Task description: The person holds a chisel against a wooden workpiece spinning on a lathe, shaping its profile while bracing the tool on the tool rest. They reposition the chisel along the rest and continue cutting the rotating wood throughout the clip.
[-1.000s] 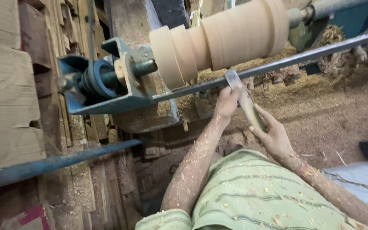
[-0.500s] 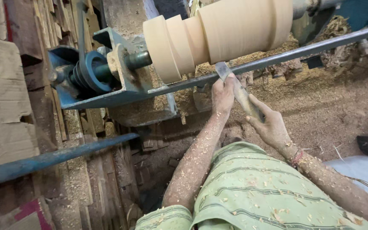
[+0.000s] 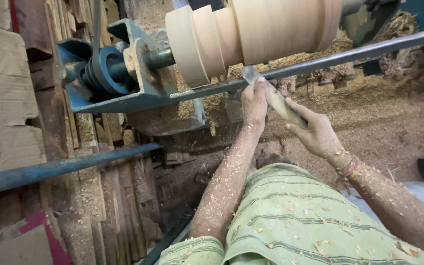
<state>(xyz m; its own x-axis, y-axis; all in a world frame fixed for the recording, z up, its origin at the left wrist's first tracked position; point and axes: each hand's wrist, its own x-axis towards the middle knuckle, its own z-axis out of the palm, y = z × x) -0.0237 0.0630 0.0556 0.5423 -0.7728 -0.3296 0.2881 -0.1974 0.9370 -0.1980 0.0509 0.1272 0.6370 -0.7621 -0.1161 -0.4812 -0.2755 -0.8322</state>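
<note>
A pale wooden workpiece (image 3: 261, 34) with stepped rings is mounted on a lathe at the top of the view. A long metal tool rest bar (image 3: 330, 59) runs below it. A turning chisel (image 3: 271, 95) lies across the bar with its blade tip just under the wood. My left hand (image 3: 254, 100) grips the chisel near the blade, against the bar. My right hand (image 3: 315, 132) holds the chisel's wooden handle lower down. Both forearms are dusted with wood chips.
The blue lathe headstock with pulley (image 3: 106, 73) stands at the left. A blue metal pipe (image 3: 60, 169) crosses the lower left. Stacked wooden boards (image 3: 6, 98) fill the left side. Sawdust and shavings (image 3: 379, 113) cover the ground on the right.
The view has shifted slightly, so the lathe and my hands sit a little further left and up. Both hands keep their grip on the chisel at the bar.
</note>
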